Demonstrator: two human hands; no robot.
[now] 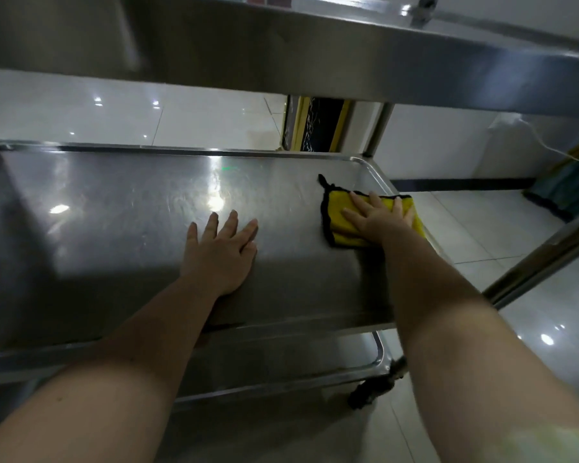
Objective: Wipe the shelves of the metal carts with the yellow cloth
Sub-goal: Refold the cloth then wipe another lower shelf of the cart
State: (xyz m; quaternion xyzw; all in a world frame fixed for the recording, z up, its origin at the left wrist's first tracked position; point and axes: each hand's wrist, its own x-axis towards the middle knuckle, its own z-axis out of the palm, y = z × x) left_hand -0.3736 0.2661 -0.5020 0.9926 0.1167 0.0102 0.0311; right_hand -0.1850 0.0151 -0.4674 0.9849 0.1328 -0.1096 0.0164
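Middle shelf (97, 235): bare steel sheet, streaked with glare; which parts are already wiped cannot be told.
Left hand (219, 252): palm down on the shelf near its middle, fingers straight and spread, holding nothing; probably a brace.
Yellow cloth (336, 212): folded, black-edged, lying at the right end of the middle shelf, its right side at or over the raised rim (381, 182).
Right hand (376, 217): flat on top of the cloth, fingers extended, pressing it down rather than clasping it.
Caster (375, 389): under the lower shelf's right corner; whether it is locked cannot be seen.
Step in hand (judgement): wiping the right end; the long left stretch likely remains.
Risk 1: with only flat pressure on it, the cloth may slide off over the rim and drop to the floor on an outward stroke.
Risk 2: leaning weight on both palms could roll the cart away.
Risk 3: the shelf overhead is close, so rising carelessly invites a knock.
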